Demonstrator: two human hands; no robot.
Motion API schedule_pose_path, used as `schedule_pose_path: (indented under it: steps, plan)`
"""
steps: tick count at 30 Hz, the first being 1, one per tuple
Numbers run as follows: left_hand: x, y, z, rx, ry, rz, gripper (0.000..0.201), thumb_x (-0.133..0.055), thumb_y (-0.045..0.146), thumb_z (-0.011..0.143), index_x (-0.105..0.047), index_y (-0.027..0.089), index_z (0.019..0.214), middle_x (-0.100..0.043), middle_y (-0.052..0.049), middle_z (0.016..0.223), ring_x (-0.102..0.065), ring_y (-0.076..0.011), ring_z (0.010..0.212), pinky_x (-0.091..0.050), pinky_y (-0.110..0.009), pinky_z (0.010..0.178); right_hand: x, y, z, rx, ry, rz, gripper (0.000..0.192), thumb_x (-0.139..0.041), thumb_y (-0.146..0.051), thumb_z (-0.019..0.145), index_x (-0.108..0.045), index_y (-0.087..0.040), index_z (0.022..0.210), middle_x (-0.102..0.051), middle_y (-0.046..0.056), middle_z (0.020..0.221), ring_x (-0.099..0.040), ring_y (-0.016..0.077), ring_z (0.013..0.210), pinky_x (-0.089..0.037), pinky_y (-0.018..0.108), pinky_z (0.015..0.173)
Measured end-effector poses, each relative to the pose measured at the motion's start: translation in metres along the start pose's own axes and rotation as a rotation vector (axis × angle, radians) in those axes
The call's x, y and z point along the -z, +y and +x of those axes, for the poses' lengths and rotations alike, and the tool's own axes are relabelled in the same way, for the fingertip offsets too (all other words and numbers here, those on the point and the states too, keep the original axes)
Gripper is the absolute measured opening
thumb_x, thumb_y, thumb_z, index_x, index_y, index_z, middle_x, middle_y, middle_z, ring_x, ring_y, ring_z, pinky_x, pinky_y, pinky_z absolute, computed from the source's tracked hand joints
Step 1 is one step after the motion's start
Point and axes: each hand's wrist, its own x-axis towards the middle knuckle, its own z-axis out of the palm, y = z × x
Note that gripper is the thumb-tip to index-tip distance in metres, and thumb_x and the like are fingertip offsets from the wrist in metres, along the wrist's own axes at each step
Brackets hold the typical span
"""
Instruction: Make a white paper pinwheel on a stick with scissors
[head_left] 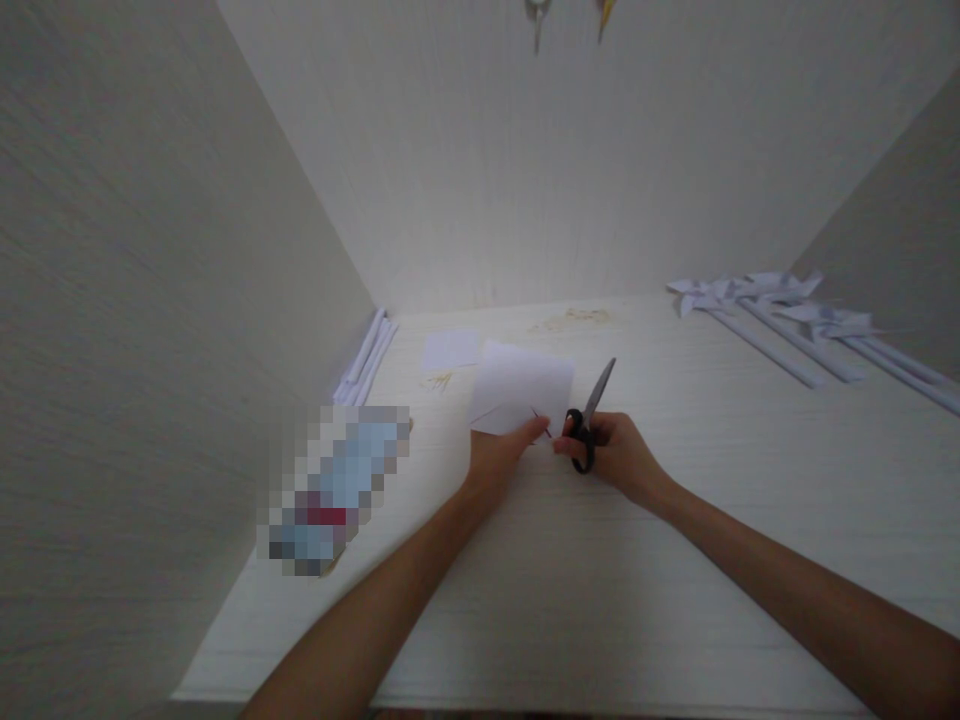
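**Two hands, a sheet of paper and scissors on a pale table**

We look down at a pale wood-grain table boxed in by plain walls on the left, back and right. Near the middle of the table, our left hand presses on the near edge of a white sheet of paper; its fingers are closed down on the sheet, seemingly to keep it from sliding. Just beside it, our right hand has its fingers clamped through the black handles of a pair of scissors. The blades point away from us toward the back edge, lifted clear of the paper; we cannot tell whether they are parted. Thin pen lines show on the sheet near the left fingertips, perhaps guides for cutting.

Beyond the sheet lies a smaller white square of paper, with a few thin sticks next to it. Rolled paper tubes rest along the left wall. At the back right corner lie several paper pinwheels on long stems. Near the left edge sits a blurred-out object, bluish with a red band; any label on it cannot be read. No other writing is legible.
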Motion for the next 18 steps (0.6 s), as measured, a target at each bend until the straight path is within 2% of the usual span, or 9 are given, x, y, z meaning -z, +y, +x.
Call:
schedule_pose_path:
  steps: [11, 15, 18]
  plan:
    - [-0.0013, 0.0037, -0.0018, 0.02, 0.015, 0.015, 0.014, -0.071, 0.022, 0.052, -0.059, 0.018, 0.059, -0.064, -0.002, 0.068, -0.059, -0.0204, 0.079, -0.044, -0.035, 0.077, 0.0006, -0.0034, 0.0001, 0.016, -0.017, -0.073, 0.027, -0.063, -0.041, 0.06, -0.056, -0.014, 0.06, -0.052, -0.001, 0.053, -0.043, 0.0092, 0.049, -0.035, 0.023, 0.046]
    - [-0.0013, 0.0013, -0.0014, 0.015, -0.048, -0.007, 0.012, -0.07, 0.021, 0.054, -0.06, 0.018, 0.059, -0.065, -0.002, 0.07, -0.06, -0.018, 0.073, -0.047, -0.032, 0.071, 0.0008, -0.0043, -0.0011, 0.027, -0.01, -0.102, 0.03, -0.06, -0.043, 0.062, -0.056, -0.014, 0.059, -0.05, -0.002, 0.052, -0.041, 0.0087, 0.048, -0.033, 0.023, 0.045]
    - [-0.0026, 0.0016, -0.0024, 0.068, -0.127, -0.035, 0.009, -0.067, 0.021, 0.057, -0.062, 0.017, 0.063, -0.066, -0.003, 0.072, -0.06, -0.0158, 0.064, -0.049, -0.029, 0.061, 0.0013, -0.003, -0.001, 0.037, -0.017, -0.102, 0.03, -0.06, -0.044, 0.063, -0.055, -0.014, 0.058, -0.05, -0.002, 0.052, -0.042, 0.0086, 0.048, -0.033, 0.023, 0.045]
